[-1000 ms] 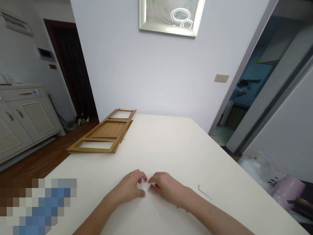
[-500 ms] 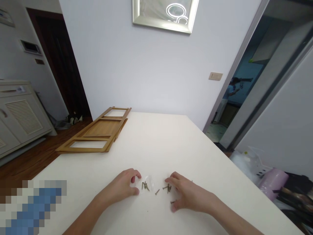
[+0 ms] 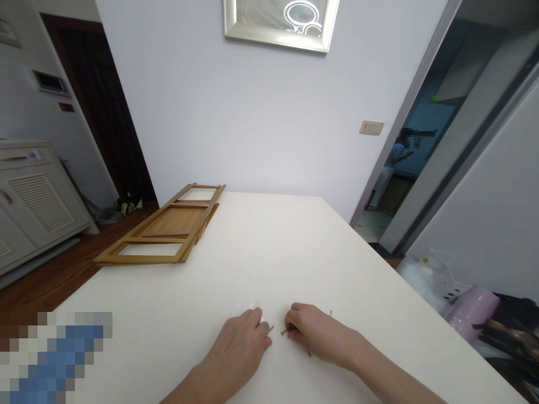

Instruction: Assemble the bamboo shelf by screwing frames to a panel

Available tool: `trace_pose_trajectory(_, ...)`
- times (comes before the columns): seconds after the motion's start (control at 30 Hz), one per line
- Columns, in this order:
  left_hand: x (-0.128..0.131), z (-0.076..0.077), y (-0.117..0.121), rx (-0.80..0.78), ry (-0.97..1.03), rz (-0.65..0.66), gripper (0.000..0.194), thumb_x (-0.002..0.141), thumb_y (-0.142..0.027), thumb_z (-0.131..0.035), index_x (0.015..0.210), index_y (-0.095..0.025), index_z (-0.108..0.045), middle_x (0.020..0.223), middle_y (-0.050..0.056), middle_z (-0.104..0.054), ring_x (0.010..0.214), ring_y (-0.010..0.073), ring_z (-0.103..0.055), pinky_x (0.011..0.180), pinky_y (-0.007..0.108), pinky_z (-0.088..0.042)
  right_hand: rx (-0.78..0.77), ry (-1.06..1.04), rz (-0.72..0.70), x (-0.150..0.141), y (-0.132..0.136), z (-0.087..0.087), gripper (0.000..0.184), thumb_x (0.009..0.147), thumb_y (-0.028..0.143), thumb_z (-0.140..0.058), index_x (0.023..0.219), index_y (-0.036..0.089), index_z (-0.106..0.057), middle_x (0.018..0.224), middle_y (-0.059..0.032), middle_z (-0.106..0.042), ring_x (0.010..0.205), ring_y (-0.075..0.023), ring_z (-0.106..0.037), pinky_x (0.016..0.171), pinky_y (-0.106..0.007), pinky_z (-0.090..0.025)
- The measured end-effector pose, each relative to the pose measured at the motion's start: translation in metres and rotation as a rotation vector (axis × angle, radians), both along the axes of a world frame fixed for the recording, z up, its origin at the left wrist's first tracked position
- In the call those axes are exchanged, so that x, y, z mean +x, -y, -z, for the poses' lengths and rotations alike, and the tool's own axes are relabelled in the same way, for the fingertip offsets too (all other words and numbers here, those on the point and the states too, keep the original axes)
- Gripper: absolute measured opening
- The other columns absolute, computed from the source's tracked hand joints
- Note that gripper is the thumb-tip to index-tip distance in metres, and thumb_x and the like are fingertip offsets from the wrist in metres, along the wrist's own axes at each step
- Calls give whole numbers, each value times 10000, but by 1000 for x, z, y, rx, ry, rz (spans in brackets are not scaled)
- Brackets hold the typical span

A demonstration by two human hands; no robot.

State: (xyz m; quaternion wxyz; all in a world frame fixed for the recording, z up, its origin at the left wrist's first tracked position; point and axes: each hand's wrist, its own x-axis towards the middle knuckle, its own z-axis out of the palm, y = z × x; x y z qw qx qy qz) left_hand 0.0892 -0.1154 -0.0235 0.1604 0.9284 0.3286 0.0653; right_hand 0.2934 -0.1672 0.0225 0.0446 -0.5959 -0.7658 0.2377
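My left hand (image 3: 240, 350) rests on the white table with its fingers curled together. A clear plastic bag (image 3: 252, 306) shows just behind its knuckles, mostly covered. One small screw (image 3: 270, 329) sticks out beside the left fingertips; whatever lies under that hand is hidden. To the right, my right hand (image 3: 318, 335) has its fingers and thumb closed around a few screws (image 3: 285, 332), whose ends show at the fingertips. Another screw (image 3: 309, 353) pokes out below that hand, and one more (image 3: 330, 313) lies just behind it.
A folded wooden frame (image 3: 168, 238) lies along the left side of the white table (image 3: 269, 241). A wall with a mirror (image 3: 275, 33) rises behind. Bags and a pink roll (image 3: 474, 314) are beyond the right edge. A person (image 3: 396, 154) stands in the far doorway.
My left hand has moved right and come down over the plastic bag and the screws on it, covering them. My right hand's fingers have closed on the screws near it.
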Motion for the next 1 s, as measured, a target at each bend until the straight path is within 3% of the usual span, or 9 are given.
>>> trace_pose_trajectory(0.2,5,17,-1,58,-70,60,277,893,-109,-338,829,-201,-591,912,77,-568,847,208,-537,710,340,-418,-5,48,-4,-4,1,-2,175,784,97,-465,825,167,-620,884,-56,-608,732,-136,-559,629,-220,-379)
trace_pose_trajectory(0.4,11,16,3,106,26,54,250,922,-157,-342,964,-225,-579,967,78,-565,901,221,-518,735,361,-413,89,160,-61,-10,7,8,211,833,67,-411,809,146,-605,860,-76,-606,746,-157,-558,660,-249,-375)
trace_pose_trajectory(0.53,18,22,3,178,32,108,200,933,-200,-406,843,-212,-584,915,59,-568,888,205,-514,700,338,-396,142,178,-95,-11,8,18,179,838,70,-438,817,153,-594,857,-59,-601,751,-152,-555,664,-248,-377)
trace_pose_trajectory(0.8,18,44,3,386,143,199,165,912,-108,-424,811,-183,-530,841,22,-542,774,178,-484,658,327,-380,497,371,-193,-15,12,55,178,857,23,-470,768,166,-527,764,-28,-571,713,-163,-537,766,-298,-413)
trace_pose_trajectory(1.0,15,50,2,390,167,214,168,924,-112,-399,832,-184,-520,846,27,-541,771,176,-490,660,323,-380,552,371,-166,-17,14,61,136,857,65,-520,781,174,-493,779,-17,-550,682,-149,-506,658,-274,-402)
